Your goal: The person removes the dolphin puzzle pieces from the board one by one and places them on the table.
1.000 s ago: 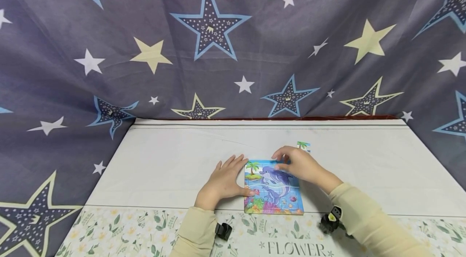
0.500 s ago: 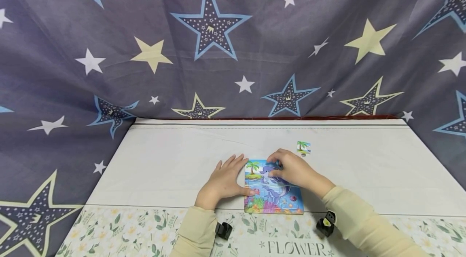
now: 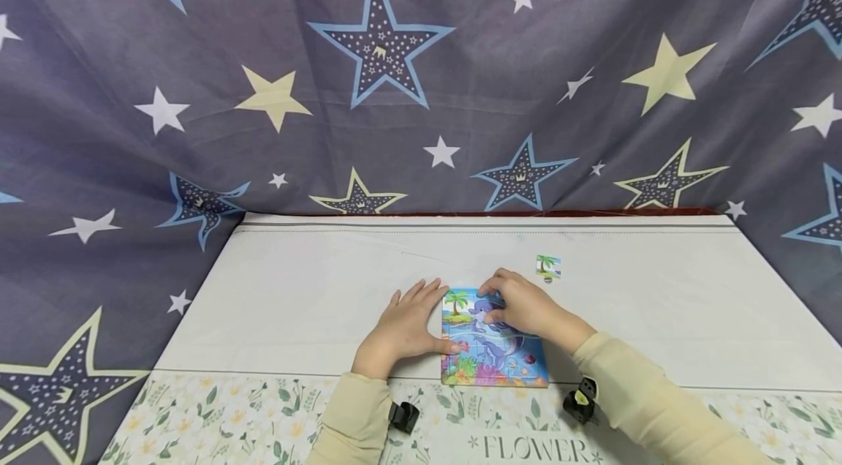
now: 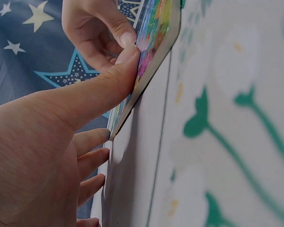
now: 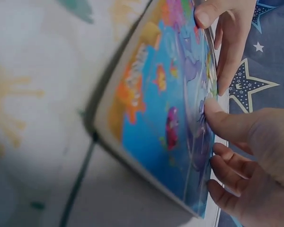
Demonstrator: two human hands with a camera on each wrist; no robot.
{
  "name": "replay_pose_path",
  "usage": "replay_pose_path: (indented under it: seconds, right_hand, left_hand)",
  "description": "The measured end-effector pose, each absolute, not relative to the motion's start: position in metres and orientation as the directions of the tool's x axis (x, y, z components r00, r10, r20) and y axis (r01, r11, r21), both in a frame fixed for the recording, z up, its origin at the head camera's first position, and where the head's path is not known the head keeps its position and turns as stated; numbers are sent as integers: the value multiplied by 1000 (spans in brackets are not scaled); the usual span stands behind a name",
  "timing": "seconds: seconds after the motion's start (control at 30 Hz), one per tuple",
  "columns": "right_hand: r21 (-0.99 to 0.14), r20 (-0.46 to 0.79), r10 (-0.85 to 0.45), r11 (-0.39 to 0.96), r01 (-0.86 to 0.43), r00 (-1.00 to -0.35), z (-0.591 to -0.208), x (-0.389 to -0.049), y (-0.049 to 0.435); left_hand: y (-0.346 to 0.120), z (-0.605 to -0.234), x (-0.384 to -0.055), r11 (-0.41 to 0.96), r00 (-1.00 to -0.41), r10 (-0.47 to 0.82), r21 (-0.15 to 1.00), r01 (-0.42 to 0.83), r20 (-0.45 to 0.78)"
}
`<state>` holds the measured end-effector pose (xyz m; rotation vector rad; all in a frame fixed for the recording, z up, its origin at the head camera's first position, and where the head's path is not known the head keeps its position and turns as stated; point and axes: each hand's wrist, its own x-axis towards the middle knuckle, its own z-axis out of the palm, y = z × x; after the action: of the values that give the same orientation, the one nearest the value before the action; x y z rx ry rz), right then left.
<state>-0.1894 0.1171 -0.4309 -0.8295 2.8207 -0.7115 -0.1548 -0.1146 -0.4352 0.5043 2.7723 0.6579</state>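
A jigsaw puzzle board [image 3: 483, 370] with a dolphin and coral picture lies on the table. My left hand [image 3: 404, 330] rests at its left edge, fingers spread and fairly straight, thumb on the lower-left picture. In the left wrist view this thumb [image 4: 116, 78] presses near the rim. My right hand [image 3: 526, 304] is over the upper dolphin, with bent fingers and the thumb touching the surface. In the right wrist view its thumb [image 5: 220, 118] and fingertips meet the picture; whether they pinch a piece is hidden. A loose palm-tree puzzle piece [image 3: 548, 267] lies beyond the board.
A white cloth [image 3: 316, 289] covers the table, with a floral border [image 3: 217, 406] and the word FLOWER at the front. A grey star-printed curtain [image 3: 421, 107] hangs behind and at both sides. Black wrist cameras sit under both sleeves.
My right hand has moved left across the board and lowered to the dolphin's head, uncovering the loose palm-tree piece behind it. My left hand stays in place.
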Motion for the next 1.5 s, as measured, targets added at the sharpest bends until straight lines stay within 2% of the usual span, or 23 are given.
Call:
replay_pose_path:
  seconds: [0.4, 1.5]
  right_hand:
    - [-481, -69, -511, 769, -421, -857, -423, -193, 108]
    - [-424, 0, -519, 774, -470, -855, -423, -190, 106]
  left_hand:
    - [-115, -434, -155, 831, -909, 389, 483, 276, -149]
    - [-115, -434, -154, 829, -911, 385, 490, 271, -147]
